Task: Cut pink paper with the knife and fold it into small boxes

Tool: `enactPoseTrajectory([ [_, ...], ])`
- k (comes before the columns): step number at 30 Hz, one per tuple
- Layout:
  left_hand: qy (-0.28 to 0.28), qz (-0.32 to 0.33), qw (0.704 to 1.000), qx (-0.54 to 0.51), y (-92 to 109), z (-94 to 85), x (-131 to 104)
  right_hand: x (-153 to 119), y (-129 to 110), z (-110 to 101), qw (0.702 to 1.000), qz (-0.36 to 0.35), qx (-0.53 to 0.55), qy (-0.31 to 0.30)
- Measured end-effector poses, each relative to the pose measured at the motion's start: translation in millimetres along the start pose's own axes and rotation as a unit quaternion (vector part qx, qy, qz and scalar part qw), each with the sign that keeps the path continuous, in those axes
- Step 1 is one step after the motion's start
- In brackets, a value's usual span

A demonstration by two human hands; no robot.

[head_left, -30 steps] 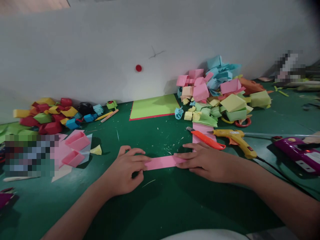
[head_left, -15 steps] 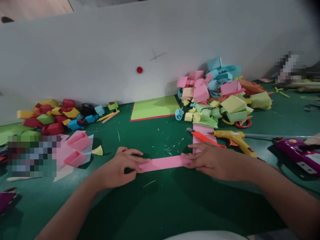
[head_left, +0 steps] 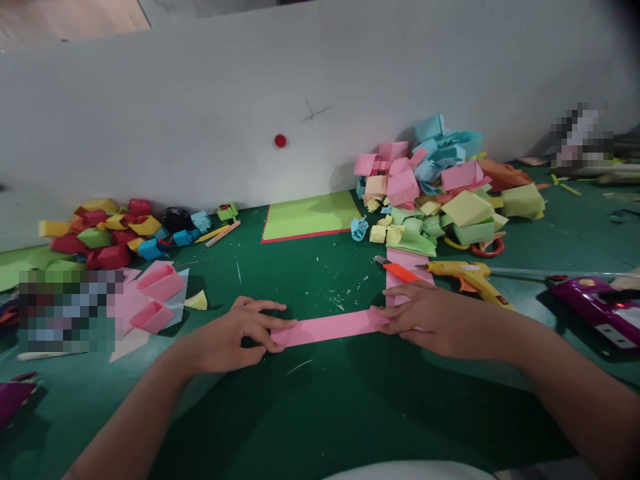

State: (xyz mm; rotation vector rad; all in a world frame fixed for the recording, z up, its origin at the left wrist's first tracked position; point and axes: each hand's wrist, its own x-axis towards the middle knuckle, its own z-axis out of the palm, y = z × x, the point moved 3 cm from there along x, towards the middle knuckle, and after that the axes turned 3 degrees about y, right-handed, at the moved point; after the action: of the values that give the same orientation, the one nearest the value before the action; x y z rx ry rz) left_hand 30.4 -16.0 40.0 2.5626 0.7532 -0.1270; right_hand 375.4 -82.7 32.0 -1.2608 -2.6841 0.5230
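A pink paper strip [head_left: 330,329] lies nearly level across the green table in front of me. At its left end, the thumb and fingers of my left hand [head_left: 235,337] close on the paper. The fingers of my right hand [head_left: 430,320] hold the strip's other end and partly cover it. Just behind that hand, an orange utility knife [head_left: 400,271] rests on pink paper [head_left: 395,257]. A yellow glue gun [head_left: 467,277] lies to the right of the knife.
Folded paper pieces [head_left: 400,187] heap against the white wall at back right, with scissors [head_left: 487,248] below. Colourful folded pieces [head_left: 113,257] and pink folded pieces [head_left: 160,280] sit at left. A green sheet [head_left: 313,217] lies at the wall; a purple device [head_left: 595,307] stands right.
My left hand has slid slightly left and my right hand slightly right along the pink paper strip, so more of it shows between them. The view has shifted a little.
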Motion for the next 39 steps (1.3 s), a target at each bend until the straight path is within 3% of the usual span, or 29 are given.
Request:
enactPoseTrajectory([
  [8,0.007,-0.009,1.000,0.011,4,-2.3,-2,2,-3,-5,1.000,0.012,0.005,-0.015],
  [16,0.040,-0.018,0.999,0.013,-3,-7.3,-6,2,7,1,0.999,0.008,0.016,0.035],
  [24,0.128,0.046,0.983,0.126,36,-0.5,6,17,13,12,0.987,0.019,-0.148,0.059],
  [30,0.128,0.051,0.979,0.152,49,14.1,15,25,15,31,0.971,0.039,-0.213,0.104],
  [39,0.126,0.046,0.978,0.157,57,18.0,14,31,9,33,0.966,0.044,-0.229,0.114],
])
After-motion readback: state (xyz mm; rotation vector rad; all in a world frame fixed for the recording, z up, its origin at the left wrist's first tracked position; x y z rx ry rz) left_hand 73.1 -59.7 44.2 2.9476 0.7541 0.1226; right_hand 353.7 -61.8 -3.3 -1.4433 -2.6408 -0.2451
